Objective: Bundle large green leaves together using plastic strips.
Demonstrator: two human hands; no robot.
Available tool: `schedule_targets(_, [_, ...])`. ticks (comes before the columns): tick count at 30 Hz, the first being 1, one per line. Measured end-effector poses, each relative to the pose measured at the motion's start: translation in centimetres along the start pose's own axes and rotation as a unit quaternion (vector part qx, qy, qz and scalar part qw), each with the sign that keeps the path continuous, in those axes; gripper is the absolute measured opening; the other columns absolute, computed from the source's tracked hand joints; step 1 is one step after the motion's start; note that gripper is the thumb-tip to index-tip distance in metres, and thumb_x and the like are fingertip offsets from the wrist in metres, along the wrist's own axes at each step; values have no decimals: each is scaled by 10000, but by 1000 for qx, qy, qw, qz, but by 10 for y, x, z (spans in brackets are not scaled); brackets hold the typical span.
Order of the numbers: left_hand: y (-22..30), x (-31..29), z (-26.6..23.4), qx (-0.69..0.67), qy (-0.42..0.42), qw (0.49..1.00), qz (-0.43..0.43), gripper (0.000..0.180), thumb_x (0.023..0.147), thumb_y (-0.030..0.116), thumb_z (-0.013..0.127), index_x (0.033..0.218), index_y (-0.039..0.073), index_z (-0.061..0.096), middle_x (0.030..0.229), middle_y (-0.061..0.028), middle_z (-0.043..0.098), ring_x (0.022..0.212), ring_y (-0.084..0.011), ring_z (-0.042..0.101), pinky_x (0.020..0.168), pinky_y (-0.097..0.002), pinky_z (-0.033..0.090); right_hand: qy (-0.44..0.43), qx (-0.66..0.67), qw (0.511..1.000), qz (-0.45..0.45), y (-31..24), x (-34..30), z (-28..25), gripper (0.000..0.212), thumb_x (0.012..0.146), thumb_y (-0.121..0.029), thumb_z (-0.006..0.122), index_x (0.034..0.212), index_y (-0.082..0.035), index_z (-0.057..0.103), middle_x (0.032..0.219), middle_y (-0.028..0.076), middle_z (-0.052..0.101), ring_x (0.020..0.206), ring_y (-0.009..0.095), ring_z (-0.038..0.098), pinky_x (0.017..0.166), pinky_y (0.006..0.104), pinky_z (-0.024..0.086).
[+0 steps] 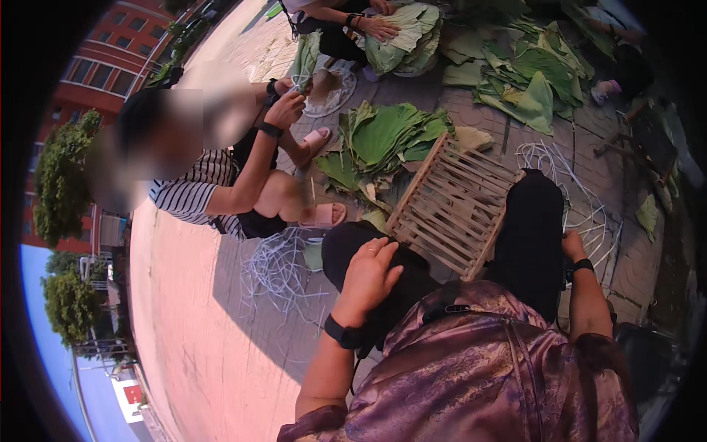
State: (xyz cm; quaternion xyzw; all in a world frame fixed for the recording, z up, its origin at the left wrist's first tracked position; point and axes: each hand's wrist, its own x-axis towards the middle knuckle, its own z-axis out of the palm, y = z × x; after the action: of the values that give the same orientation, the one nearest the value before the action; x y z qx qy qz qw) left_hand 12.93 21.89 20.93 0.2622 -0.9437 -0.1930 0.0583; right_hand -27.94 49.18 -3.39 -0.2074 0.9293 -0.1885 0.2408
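Note:
My left hand lies on my left knee with its fingers stretched out and nothing in them. Down beside my right knee is my right hand, its fingers curled and partly hidden. Whether it grips one of the white strings spread on the ground there cannot be made out. A slatted wooden crate lies between my knees. Just beyond it sits a pile of large green leaves, several with browned edges.
At left a co-worker in a striped top holds a string-tied leaf bundle. Another person's hand rests on a big leaf bundle. More leaves lie at the far right. Tangled white string lies left of my knee.

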Motion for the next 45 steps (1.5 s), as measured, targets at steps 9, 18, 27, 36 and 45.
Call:
schedule_targets(9, [-7,66,53,1,-98,995,28,489,720,155,672,1170,33,522,1313,-240,373,1216,-399,345,1009,-434,300,-46,-38,996,72,-18,-4,12,199,710,-114,536,840,-25,658,914,216,618,875,364,594,789,423,468])
schedule_targets(18, [-17,161,133,192,-225,955,-6,993,632,390,744,1398,92,186,1419,-277,132,1307,-471,72,1031,-571,110,-112,-5,990,84,-18,37,41,222,714,-109,525,874,-13,644,908,205,621,889,364,587,788,416,467])
schedule_targets(27, [-20,174,153,233,-320,915,-71,1048,611,401,730,1400,63,128,1411,-326,-37,1279,-537,-71,977,-662,33,-61,52,994,78,-36,125,69,282,740,-128,554,1012,-108,624,1066,168,573,975,332,556,831,408,447])
schedule_targets(36, [-34,164,154,220,-337,911,-86,1047,605,407,723,1392,71,120,1390,-356,-70,1247,-581,-102,930,-698,-8,-163,-126,977,60,-60,196,99,269,787,-83,494,1030,-81,608,1161,136,543,1104,306,501,890,404,438])
schedule_targets(45, [-40,176,147,143,-331,932,-40,1108,596,456,730,1414,153,48,1395,-341,-102,1255,-575,-94,930,-701,33,51,438,874,204,5,209,50,160,772,-61,524,918,-46,587,686,42,558,611,122,566,489,272,454])
